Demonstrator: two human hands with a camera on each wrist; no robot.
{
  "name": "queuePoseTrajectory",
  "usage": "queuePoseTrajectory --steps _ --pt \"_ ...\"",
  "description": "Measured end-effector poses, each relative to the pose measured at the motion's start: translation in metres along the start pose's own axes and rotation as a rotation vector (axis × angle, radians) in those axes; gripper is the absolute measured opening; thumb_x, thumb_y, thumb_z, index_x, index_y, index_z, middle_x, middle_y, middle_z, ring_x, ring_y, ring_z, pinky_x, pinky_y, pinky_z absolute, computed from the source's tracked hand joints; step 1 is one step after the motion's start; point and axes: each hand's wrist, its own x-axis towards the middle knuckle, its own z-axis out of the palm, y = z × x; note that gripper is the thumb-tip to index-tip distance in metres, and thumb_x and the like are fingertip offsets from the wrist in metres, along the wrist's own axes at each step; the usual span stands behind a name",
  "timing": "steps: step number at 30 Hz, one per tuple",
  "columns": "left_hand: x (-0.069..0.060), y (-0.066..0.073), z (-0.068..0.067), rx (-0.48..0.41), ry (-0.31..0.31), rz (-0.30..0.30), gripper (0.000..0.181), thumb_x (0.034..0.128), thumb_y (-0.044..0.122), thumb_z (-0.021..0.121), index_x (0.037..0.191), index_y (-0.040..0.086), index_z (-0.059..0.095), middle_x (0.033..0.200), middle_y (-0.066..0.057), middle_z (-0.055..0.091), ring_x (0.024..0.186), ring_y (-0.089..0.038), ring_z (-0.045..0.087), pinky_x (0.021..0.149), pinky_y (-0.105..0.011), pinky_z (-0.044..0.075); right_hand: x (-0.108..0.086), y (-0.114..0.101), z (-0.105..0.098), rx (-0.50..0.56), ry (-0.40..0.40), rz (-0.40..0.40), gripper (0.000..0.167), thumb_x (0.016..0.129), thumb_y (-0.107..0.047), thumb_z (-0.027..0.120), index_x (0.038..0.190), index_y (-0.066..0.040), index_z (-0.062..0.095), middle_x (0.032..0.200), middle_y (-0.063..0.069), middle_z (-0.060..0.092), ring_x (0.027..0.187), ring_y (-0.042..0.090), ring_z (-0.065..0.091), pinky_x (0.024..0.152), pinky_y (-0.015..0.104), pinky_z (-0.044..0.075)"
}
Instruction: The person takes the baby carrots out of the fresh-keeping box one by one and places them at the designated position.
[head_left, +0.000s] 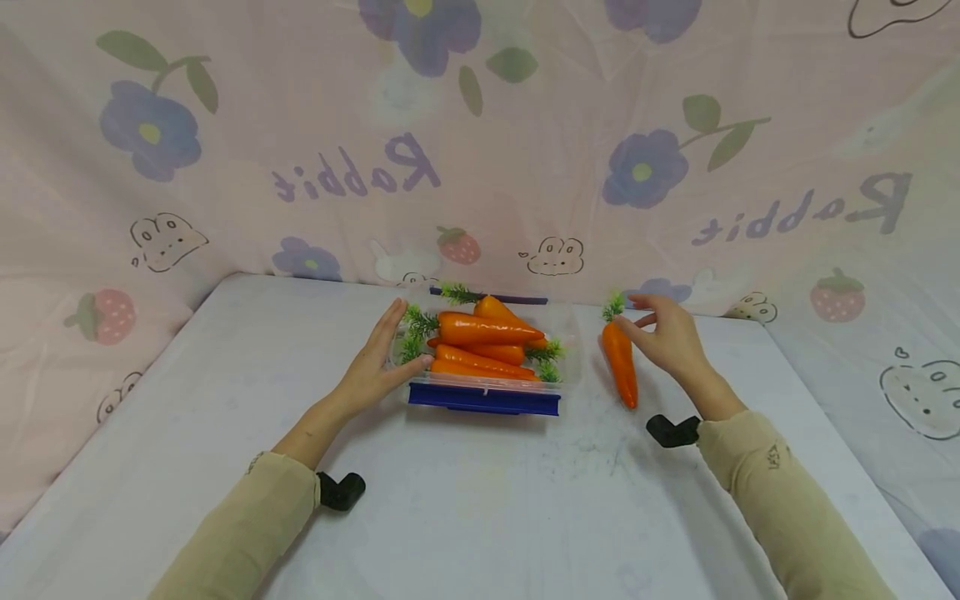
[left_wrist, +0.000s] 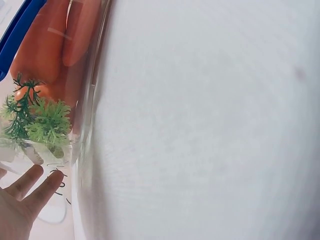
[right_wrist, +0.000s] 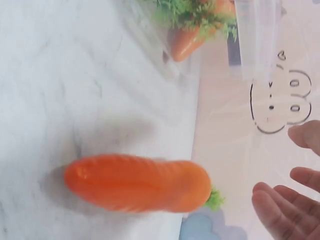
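Observation:
A clear plastic box [head_left: 570, 358] with blue clips holds several orange toy carrots [head_left: 480, 329] with green tops. My left hand [head_left: 371, 367] lies against the box's left side, thumb at the front corner, fingers extended; the left wrist view shows the fingers [left_wrist: 44, 192] by the green tops. To the right of the box a single carrot [head_left: 621, 367] lies on the table, its green top toward the back. My right hand [head_left: 671, 337] is beside its upper end, thumb close to it; whether they touch is unclear. The right wrist view shows that carrot [right_wrist: 137, 183] and spread fingers [right_wrist: 285, 210].
The white table [head_left: 480, 517] runs up to a pink patterned cloth [head_left: 510, 200] behind it. Dark wrist-camera mounts [head_left: 341, 492] stick out from both beige sleeves [head_left: 787, 492].

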Motion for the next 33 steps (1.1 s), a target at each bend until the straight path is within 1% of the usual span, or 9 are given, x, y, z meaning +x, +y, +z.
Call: queuePoseTrajectory --steps 4,6,11,15,17,21,24,31,33 --pt "0.0 0.0 0.0 0.002 -0.001 -0.002 0.09 0.0904 0.045 0.059 0.155 0.027 0.0 0.163 0.002 -0.003 0.148 -0.031 0.005 0.111 -0.068 0.014 0.001 -0.007 0.002 0.003 0.027 -0.062 0.05 0.092 -0.026 0.063 0.131 0.003 0.052 0.125 0.027 0.056 0.093 0.039 0.064 0.075 0.054 0.053" --pt "0.0 0.0 0.0 0.0 0.0 -0.002 0.09 0.0903 0.045 0.06 0.155 0.027 0.0 0.163 0.002 -0.003 0.148 -0.032 0.005 0.111 -0.068 0.014 0.001 -0.01 0.002 0.005 0.031 -0.074 0.049 0.092 -0.026 0.064 0.129 0.004 0.053 0.125 0.027 0.056 0.092 0.039 0.065 0.075 0.054 0.053" --pt "0.0 -0.001 0.0 0.0 0.005 -0.002 0.09 0.0903 0.045 0.06 0.155 0.027 0.001 0.163 0.001 -0.003 0.148 -0.031 0.006 0.111 -0.067 0.014 0.002 -0.014 0.006 0.001 0.028 -0.078 0.049 0.092 -0.027 0.064 0.129 0.003 0.054 0.125 0.025 0.055 0.092 0.038 0.064 0.077 0.052 0.054" --pt "0.001 -0.002 0.001 0.004 0.008 0.0 0.09 0.0902 0.046 0.06 0.155 0.027 0.001 0.163 0.0 -0.002 0.148 -0.031 0.006 0.111 -0.067 0.015 0.002 -0.017 0.008 -0.006 0.031 -0.086 0.049 0.091 -0.026 0.065 0.129 0.002 0.055 0.123 0.025 0.055 0.091 0.037 0.064 0.074 0.052 0.054" --pt "0.001 -0.001 0.001 0.006 0.007 -0.002 0.09 0.0903 0.046 0.06 0.155 0.027 0.0 0.163 0.001 -0.002 0.148 -0.031 0.006 0.111 -0.067 0.015 0.001 -0.02 0.009 -0.003 0.031 -0.094 0.048 0.091 -0.026 0.066 0.129 0.002 0.055 0.122 0.026 0.054 0.091 0.037 0.065 0.075 0.052 0.053" --pt "0.0 -0.001 0.001 0.006 0.007 -0.004 0.09 0.0901 0.045 0.06 0.155 0.027 0.001 0.163 0.001 -0.002 0.148 -0.031 0.006 0.111 -0.067 0.015 0.0 -0.026 0.011 0.0 0.029 -0.111 0.047 0.09 -0.027 0.066 0.128 0.001 0.057 0.121 0.025 0.054 0.092 0.037 0.064 0.081 0.053 0.05" --pt "0.0 -0.001 0.0 0.002 0.008 -0.002 0.09 0.09 0.044 0.06 0.156 0.026 0.001 0.163 0.0 -0.002 0.148 -0.032 0.006 0.111 -0.067 0.015 0.0 -0.031 0.012 -0.007 0.021 -0.12 0.048 0.09 -0.028 0.066 0.128 -0.001 0.057 0.121 0.023 0.055 0.093 0.036 0.064 0.082 0.053 0.05" --pt "0.0 -0.001 0.001 -0.016 0.006 -0.001 0.089 0.0899 0.044 0.061 0.155 0.028 0.002 0.162 0.004 -0.002 0.149 -0.03 0.006 0.112 -0.066 0.015 0.0 -0.043 0.015 -0.016 0.006 -0.145 0.049 0.089 -0.029 0.067 0.129 -0.002 0.057 0.123 0.023 0.055 0.094 0.035 0.065 0.08 0.051 0.052" --pt "0.0 -0.002 0.001 -0.017 0.007 0.002 0.089 0.0899 0.044 0.061 0.155 0.028 0.003 0.163 0.002 -0.002 0.149 -0.031 0.006 0.111 -0.067 0.015 0.001 -0.046 0.015 -0.019 0.006 -0.16 0.049 0.089 -0.029 0.068 0.128 -0.003 0.058 0.122 0.022 0.056 0.093 0.034 0.065 0.079 0.05 0.052"
